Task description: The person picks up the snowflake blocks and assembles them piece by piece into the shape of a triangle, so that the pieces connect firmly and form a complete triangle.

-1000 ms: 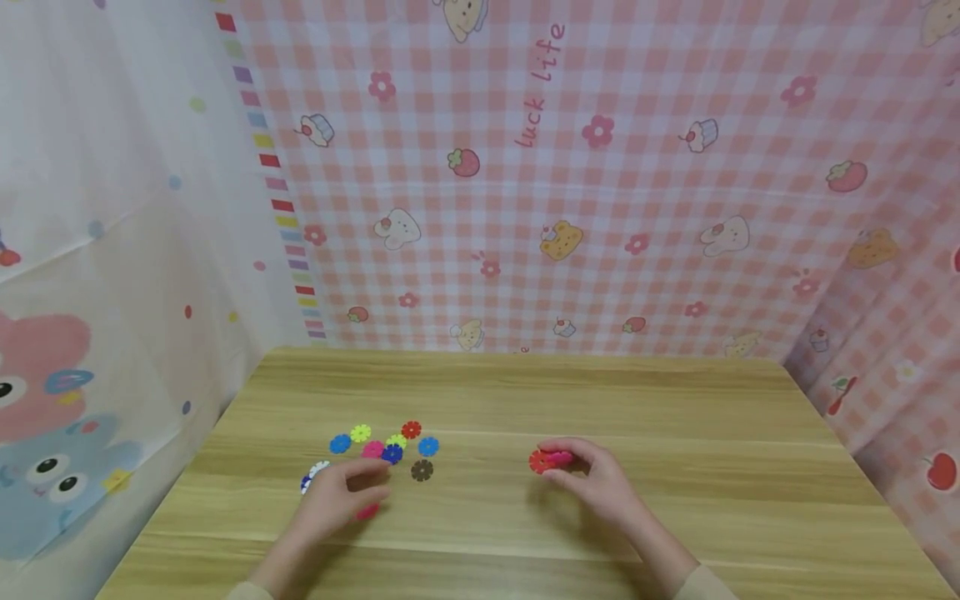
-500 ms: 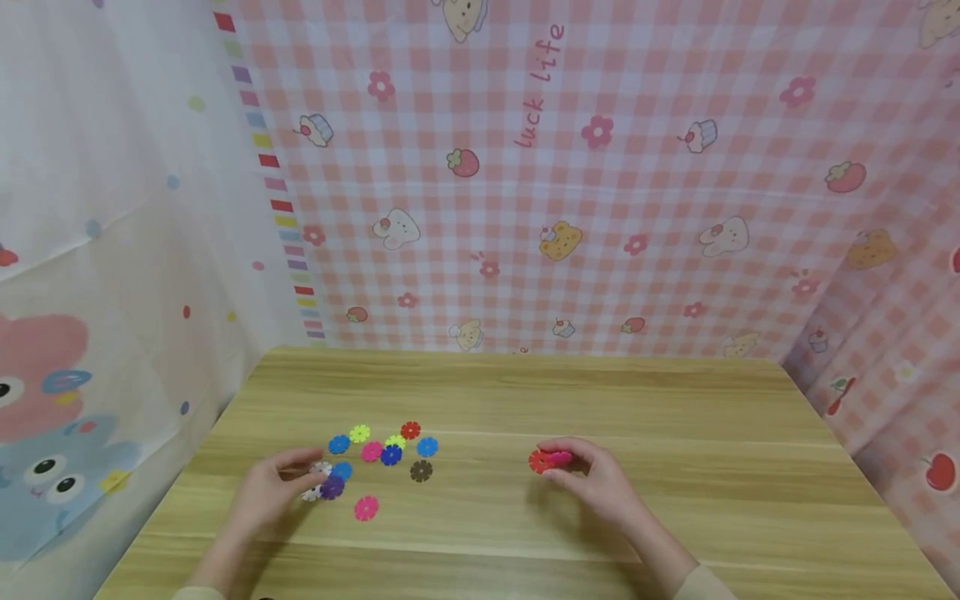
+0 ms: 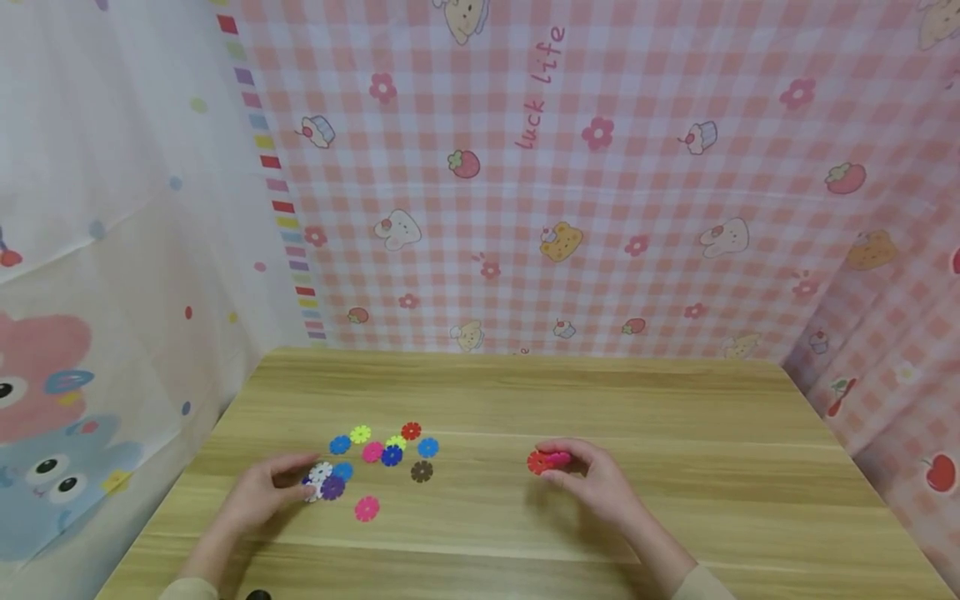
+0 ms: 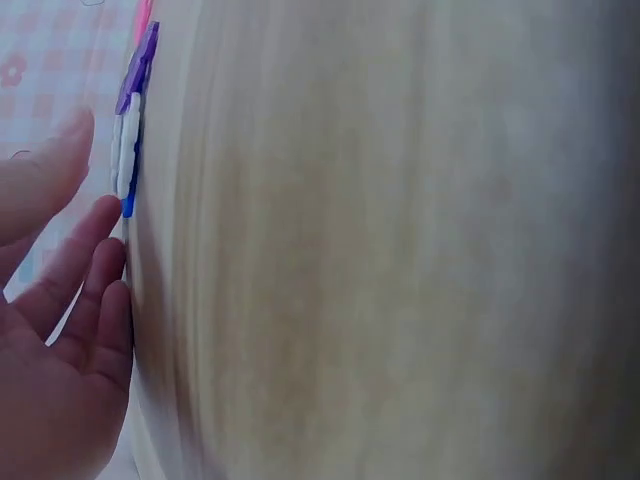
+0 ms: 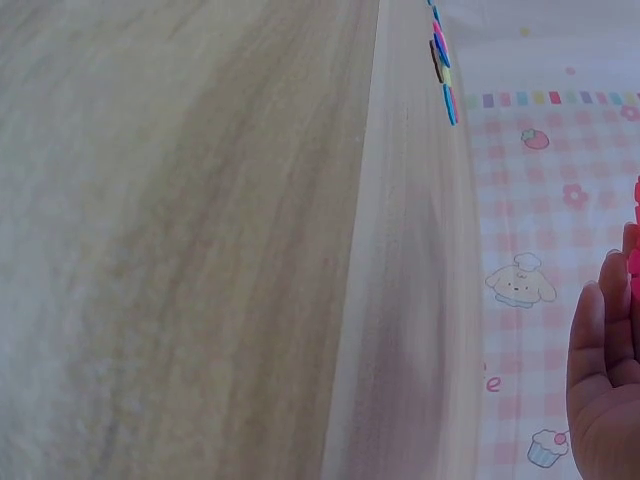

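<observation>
My right hand [image 3: 596,479] holds a red notched plastic disc [image 3: 536,462] joined to a pink disc [image 3: 557,459] between thumb and fingers, above the table. At the left side my left hand [image 3: 258,496] reaches to the edge of a small pile, where a white disc [image 3: 321,472], a purple disc [image 3: 333,488] and a light blue disc [image 3: 342,472] overlap. The left wrist view shows the thumb [image 4: 50,180] apart from the fingers, with the fingertips right at the edge of the pile. A single pink disc [image 3: 367,508] lies just in front of it.
Behind the pile lie several more flower-shaped discs, among them a brown disc [image 3: 422,471], a dark blue disc [image 3: 392,455] and a red disc [image 3: 411,431]. The wooden table [image 3: 480,533] meets a checked pink curtain [image 3: 525,200] at the back.
My left hand has moved left and back from over the pile, uncovering the purple, blue and front pink discs, and now reaches its left edge. The right hand stays where it was.
</observation>
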Available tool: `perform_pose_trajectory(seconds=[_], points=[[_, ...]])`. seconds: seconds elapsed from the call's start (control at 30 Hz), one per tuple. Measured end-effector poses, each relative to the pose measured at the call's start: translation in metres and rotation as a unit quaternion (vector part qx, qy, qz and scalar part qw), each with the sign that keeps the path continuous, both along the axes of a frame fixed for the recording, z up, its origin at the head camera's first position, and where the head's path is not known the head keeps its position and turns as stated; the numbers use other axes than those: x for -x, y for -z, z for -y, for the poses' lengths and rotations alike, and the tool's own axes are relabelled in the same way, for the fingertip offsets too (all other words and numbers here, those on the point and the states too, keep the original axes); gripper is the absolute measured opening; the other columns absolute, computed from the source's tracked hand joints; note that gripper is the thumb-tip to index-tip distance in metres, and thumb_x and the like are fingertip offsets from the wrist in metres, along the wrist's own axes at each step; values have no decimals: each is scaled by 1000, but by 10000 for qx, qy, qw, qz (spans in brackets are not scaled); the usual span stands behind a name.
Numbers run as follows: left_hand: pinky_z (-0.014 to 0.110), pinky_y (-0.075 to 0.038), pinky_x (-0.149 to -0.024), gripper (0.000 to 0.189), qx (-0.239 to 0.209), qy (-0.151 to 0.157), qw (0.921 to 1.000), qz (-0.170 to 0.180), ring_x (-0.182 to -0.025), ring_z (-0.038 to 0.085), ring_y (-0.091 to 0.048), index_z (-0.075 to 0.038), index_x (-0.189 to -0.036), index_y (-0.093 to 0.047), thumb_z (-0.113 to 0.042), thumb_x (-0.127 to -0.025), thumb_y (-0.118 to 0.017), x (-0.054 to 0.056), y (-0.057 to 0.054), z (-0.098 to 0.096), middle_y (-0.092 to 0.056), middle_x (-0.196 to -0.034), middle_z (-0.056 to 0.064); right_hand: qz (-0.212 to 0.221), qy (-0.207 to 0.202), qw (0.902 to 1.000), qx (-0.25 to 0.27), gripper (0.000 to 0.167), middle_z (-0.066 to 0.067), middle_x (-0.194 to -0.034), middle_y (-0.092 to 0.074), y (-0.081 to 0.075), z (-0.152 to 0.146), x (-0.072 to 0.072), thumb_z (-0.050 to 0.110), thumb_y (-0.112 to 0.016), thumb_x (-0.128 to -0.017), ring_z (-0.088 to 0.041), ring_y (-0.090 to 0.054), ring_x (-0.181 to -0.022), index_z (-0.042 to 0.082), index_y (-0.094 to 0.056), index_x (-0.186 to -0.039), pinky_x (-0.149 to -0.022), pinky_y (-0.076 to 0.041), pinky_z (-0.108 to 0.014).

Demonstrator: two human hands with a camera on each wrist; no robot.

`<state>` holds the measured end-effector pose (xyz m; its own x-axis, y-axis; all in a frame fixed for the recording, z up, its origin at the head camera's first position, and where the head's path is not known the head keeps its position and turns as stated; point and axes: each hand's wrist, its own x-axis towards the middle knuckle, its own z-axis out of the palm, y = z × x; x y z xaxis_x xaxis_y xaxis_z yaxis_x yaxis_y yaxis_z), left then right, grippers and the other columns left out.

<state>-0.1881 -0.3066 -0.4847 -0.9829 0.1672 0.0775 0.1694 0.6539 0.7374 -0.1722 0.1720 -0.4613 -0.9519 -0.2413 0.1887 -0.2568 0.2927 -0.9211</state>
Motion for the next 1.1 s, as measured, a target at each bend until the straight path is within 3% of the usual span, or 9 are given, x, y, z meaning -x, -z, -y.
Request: perform_pose_trajectory(seconds=[0.23,0.43,0.7,1.1], points=[[53,-47,-96,44,314,233,9992,-10,-113,38,-58,-2,-124,-66,-12,-83,-78,8,3,1,-63,-123,19,-121,-33,9999,-7,32,-9,-101,-69,1,0,2,9,-77,-86,-14,-62,-89,0,-69,-115,-80,-54,-26],[47,-48,-92,38,501,225,9983,-210,-105,34,-59,-2,-115,-71,-9,-79,-80,14,5,-3,-65,-114,16,-100,-51,9999,40,33,-10,-101,-68,1,0,2,8,-77,-85,-13,-62,-88,0,-68,-116,-80,-54,-27],[36,-49,-86,33,405,112,9991,-49,-98,26,-59,-4,-108,-71,-9,-78,-82,17,7,-5,-66,-108,10,63,22,10000,-8,33,-8,-102,-68,1,0,0,9,-77,-86,-15,-62,-90,2,-69,-117,-82,-53,-26],[37,-48,-82,36,325,16,9991,266,-92,22,-57,1,-104,-65,-10,-75,-84,18,6,-7,-64,-99,8,-138,-15,9999,89,31,-10,-100,-69,3,1,0,6,-77,-86,-11,-62,-87,-1,-68,-115,-79,-54,-26]])
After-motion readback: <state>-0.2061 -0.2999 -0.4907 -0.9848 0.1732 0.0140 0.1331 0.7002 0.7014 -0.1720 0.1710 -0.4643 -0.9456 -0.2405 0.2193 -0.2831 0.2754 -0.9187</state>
